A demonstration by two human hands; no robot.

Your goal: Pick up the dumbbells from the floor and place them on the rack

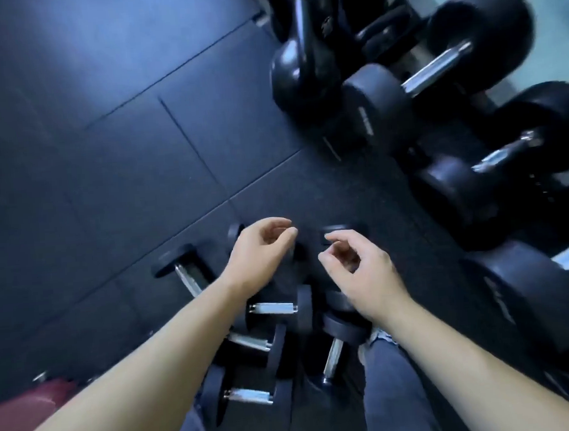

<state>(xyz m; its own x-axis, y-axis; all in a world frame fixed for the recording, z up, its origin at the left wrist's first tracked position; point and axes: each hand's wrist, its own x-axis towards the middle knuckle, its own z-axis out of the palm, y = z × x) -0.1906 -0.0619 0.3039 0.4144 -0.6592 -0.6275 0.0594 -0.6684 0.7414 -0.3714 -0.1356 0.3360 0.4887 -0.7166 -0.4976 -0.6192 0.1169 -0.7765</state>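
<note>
Several small black dumbbells with chrome handles lie clustered on the dark floor below me: one at the left, one in the middle, one near my right leg and one lowest. My left hand hovers over the cluster with its fingers loosely curled and nothing in it. My right hand hovers beside it, also empty with curled fingers, partly hiding another dumbbell. The rack stands at the right.
Large black dumbbells fill the rack at the right, one nearest me. Kettlebells stand at the upper middle. Dark rubber floor tiles spread to the left. A reddish object sits at the lower left. My legs are below.
</note>
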